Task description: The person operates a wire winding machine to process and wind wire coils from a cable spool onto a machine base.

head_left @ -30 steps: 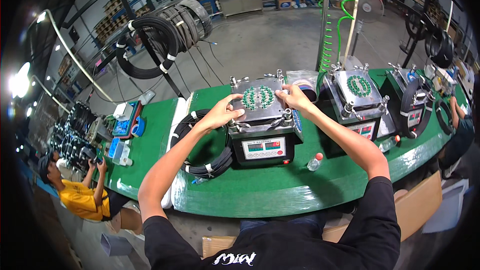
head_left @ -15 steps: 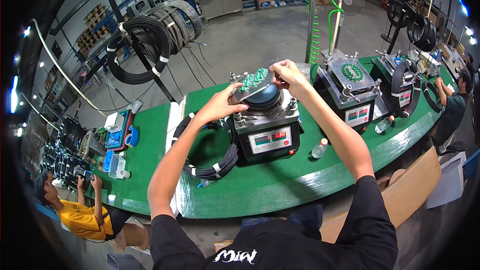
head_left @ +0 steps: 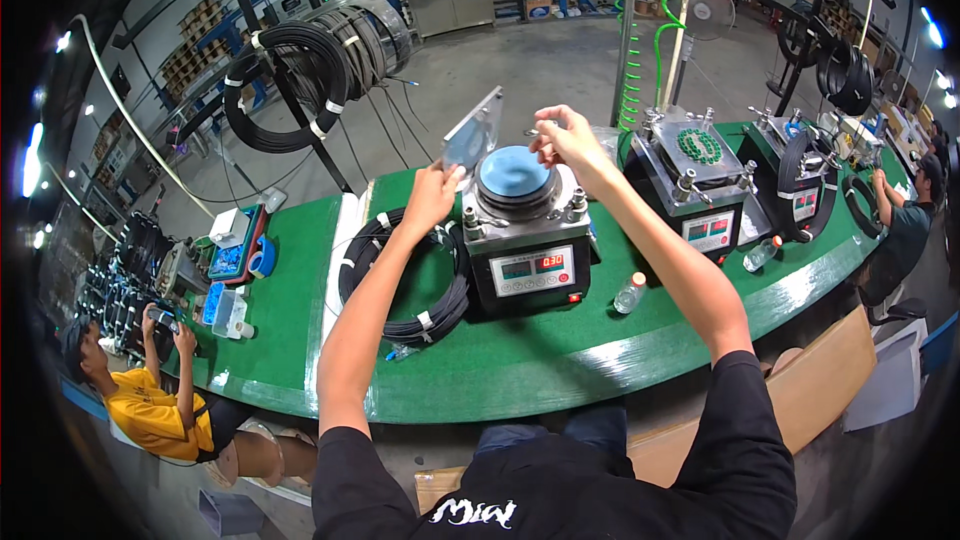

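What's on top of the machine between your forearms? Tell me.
The machine bears a round blue pad on a black round base, with metal posts at the front corners. Whatever lies directly beneath the pad is covered.

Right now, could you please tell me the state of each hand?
Left hand: closed on the lower edge of the tilted metal plate.
Right hand: partly open near the blue disc, nothing visible in its grip.
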